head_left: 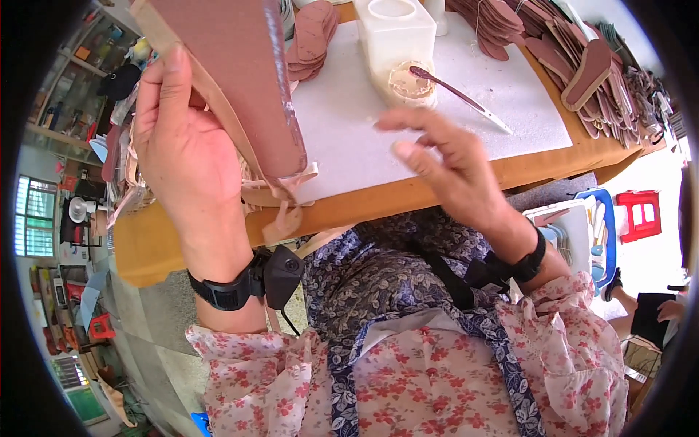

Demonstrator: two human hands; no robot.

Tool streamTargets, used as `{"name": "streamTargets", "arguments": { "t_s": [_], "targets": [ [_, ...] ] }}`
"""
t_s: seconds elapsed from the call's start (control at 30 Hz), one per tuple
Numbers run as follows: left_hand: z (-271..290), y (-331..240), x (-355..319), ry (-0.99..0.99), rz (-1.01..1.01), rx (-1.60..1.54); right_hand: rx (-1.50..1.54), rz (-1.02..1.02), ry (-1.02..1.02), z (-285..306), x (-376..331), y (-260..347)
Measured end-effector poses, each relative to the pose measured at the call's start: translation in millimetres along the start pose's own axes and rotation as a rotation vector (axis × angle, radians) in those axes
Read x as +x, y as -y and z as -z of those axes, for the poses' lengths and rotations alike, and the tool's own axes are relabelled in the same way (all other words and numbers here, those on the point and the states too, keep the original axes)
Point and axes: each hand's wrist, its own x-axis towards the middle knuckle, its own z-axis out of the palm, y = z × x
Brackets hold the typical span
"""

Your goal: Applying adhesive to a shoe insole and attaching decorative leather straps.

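My left hand (182, 153) is closed on a reddish-brown insole (240, 80), held up close at the upper left with the thumb along its edge. A tan strip (218, 109) runs down the insole's left edge, and its loose end curls below the lower end. Whitish marks line the right edge. My right hand (455, 164) hovers over the front of the white board, slightly blurred, its thumb and forefinger apart and nothing visible between them. Beyond it stands a white plastic container (393, 40) with a crusted opening (412, 81); a brush (459, 96) leans from there onto the board.
A white board (524, 109) covers much of the table (342, 193). Stacked brown insoles (312, 36) lie behind, with more insole piles (593, 80) at the right. Below the table's right side are a blue basket (606, 233) and a red stool (639, 215). Another person (659, 313) is at far right.
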Motion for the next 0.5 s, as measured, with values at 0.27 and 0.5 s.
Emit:
{"name": "streamTargets", "arguments": {
  "t_s": [0.27,0.5],
  "targets": [
    [10,4,10,-0.101,0.012,-0.126,0.447,-0.158,0.286,-61,10,-33],
    [12,22,5,-0.200,0.040,-0.168,0.650,-0.240,0.329,-78,14,-22]
  ]
}}
